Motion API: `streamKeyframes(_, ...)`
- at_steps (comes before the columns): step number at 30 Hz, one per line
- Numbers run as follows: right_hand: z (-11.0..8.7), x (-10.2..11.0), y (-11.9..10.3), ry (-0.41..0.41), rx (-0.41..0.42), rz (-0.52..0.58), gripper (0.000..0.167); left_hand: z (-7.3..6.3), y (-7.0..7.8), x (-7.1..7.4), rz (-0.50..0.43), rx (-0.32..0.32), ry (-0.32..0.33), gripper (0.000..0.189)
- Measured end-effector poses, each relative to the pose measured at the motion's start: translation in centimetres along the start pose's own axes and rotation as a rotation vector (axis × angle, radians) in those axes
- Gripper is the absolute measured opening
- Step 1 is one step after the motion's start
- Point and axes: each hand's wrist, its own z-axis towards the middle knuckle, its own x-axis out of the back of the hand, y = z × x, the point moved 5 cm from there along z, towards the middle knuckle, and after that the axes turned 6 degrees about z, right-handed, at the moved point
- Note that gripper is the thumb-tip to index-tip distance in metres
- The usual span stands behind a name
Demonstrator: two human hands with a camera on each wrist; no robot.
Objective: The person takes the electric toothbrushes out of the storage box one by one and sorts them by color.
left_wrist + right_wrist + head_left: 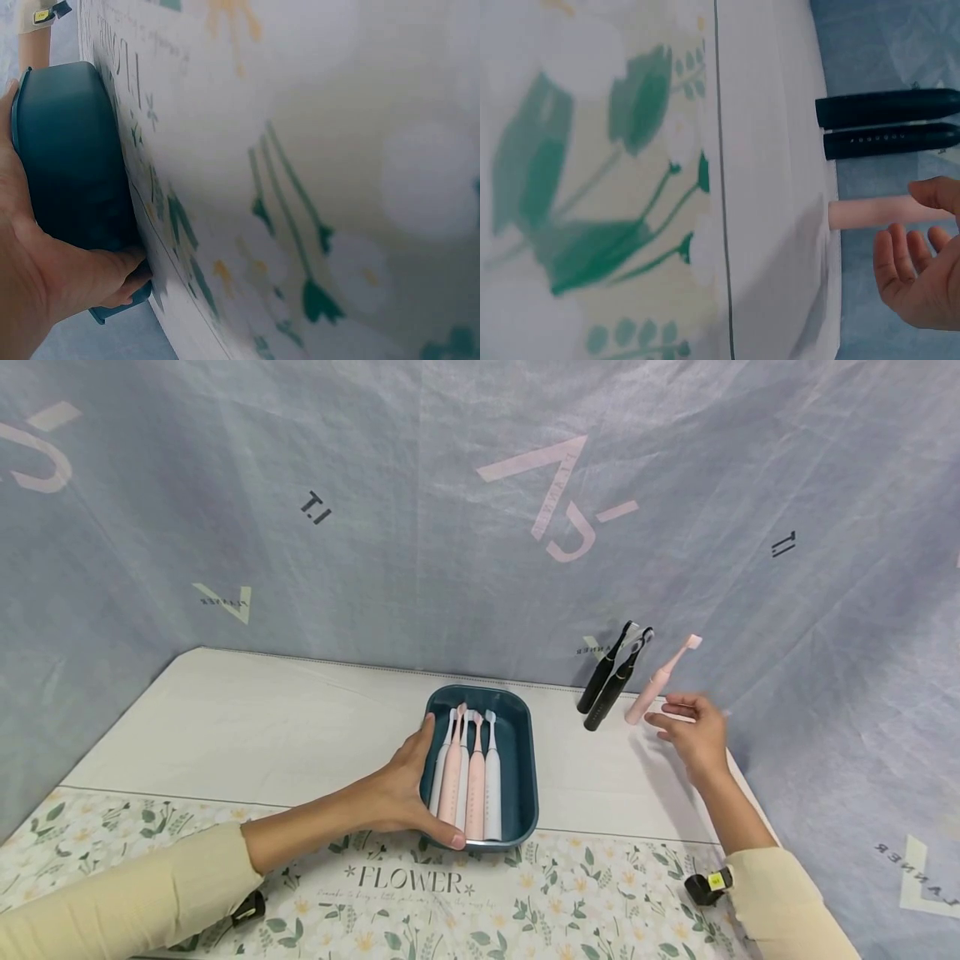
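Left hand (401, 789): grips tray (519, 777)
Right hand (693, 737): fingers parted
Pink toothbrush (654, 685): I judge grasping or releasing; calls for steadiness

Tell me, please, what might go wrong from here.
The upright pink brush may topple if the nearby right hand bumps it. The black brushes stand close together, so one could knock another down. The brushes lying in the tray might slide if the left hand tilts it.
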Motion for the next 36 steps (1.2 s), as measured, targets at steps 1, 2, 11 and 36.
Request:
streamKeyframes(1, -0.2, -0.1, -0.1, -0.010, -0.003, -0.015, 0.052, 0.0, 0.0, 0.0, -0.001, -0.002, -0.001, 0.184)
streamKeyframes(2, -0.4, -0.2, -0.1, -0.019, -0.007, -0.022, 0.052, 0.0, 0.0, 0.0, -0.002, -0.003, -0.001, 0.184)
streamKeyframes(11, -1.8, -2.3, -0.2, -0.147, -0.023, -0.119, 0.054, 0.0, 0.1, 0.0, 0.000, -0.004, 0.002, 0.184)
streamKeyframes(36, -6.4, -8.2, -2.1, -0.383, 0.035, -0.153, 0.047, 0.0, 0.0, 0.0, -0.009, -0.006, 0.003, 0.184)
